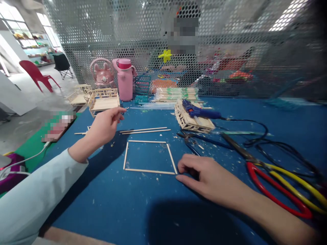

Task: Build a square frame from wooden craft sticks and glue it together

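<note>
Four thin wooden sticks would overstate precision, so I note a rectangle of thin wooden sticks [150, 171] lying flat on the blue tabletop [114, 204]. By its near right corner is my right hand [204, 175], thumb and index finger apart at the stick ends; whether they touch is hard to see. My left hand [104, 126] hovers further back on the left, fingers loosely bent and apart, holding nothing. Just right of it lie two loose sticks [145, 130]. Behind it stands a small stick-built bed frame [104, 98].
A blue glue gun [201, 112] rests on another stick model [194, 124]. Pliers [189, 136] and large red-and-yellow-handled scissors [251, 161] lie at right among black cable. A pink bottle [125, 81], bundled sticks [176, 94] and a perforated metal screen [143, 34] are behind.
</note>
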Available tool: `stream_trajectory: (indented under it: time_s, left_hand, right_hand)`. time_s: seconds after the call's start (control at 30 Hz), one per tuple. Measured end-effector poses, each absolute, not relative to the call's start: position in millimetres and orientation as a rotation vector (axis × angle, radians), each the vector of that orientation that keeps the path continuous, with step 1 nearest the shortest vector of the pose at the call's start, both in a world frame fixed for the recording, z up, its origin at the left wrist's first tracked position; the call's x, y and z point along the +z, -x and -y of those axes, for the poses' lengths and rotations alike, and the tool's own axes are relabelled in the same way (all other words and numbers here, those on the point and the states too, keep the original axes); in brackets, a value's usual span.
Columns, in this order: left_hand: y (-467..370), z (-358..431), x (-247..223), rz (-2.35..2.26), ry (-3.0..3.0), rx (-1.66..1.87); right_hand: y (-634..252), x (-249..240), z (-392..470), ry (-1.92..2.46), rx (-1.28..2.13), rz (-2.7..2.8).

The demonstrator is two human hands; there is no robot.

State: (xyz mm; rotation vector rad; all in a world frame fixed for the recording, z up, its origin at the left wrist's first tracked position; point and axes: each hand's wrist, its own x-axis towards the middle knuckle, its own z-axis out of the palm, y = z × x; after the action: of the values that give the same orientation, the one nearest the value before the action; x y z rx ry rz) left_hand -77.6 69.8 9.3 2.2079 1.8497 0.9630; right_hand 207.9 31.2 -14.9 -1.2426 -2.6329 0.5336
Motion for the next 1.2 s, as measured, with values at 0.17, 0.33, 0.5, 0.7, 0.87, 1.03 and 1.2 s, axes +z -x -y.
stream_trajectory:
  time_s: [0.17, 0.33, 0.5, 0.7, 0.87, 1.03, 1.2]
  left_hand:
    - [87.0, -45.8, -5.4, -1.865, -2.321, 0.715]
    - [80.9, -36.3, -16.8, -1.864, -2.424, 0.438]
    - [75.2, -22.7, -16.0, -1.898, -2.347, 0.448]
    - [81.2, -7.2, -23.4, -1.797, -2.21, 0.413]
    - [87.5, -2.7, -23.4, -1.699, -2.111, 0.399]
    - [87.9, 0.2, -21.1, -1.585, -2.183, 0.307]
    - [86.6, 0.2, -24.4, -1.607, -2.246, 0.253]
  right_hand:
    - [-207.7, -12.3, -28.8, 1.243, 0.54, 2.635]
    - [-207.8, -9.9, -40.0, 1.254, 0.526, 2.531]
    - [-188.4, 0.8, -79.1, 1.117, 0.347, 2.522]
    - [-146.5, 4.5, -104.4, 1.056, 0.337, 2.723]
    - [-137.3, -9.7, -101.4, 1.061, 0.326, 2.774]
    - [-139.0, -16.2, -101.2, 1.027, 0.313, 2.783]
    - [-138.6, -18.0, -102.1, 0.997, 0.302, 2.78]
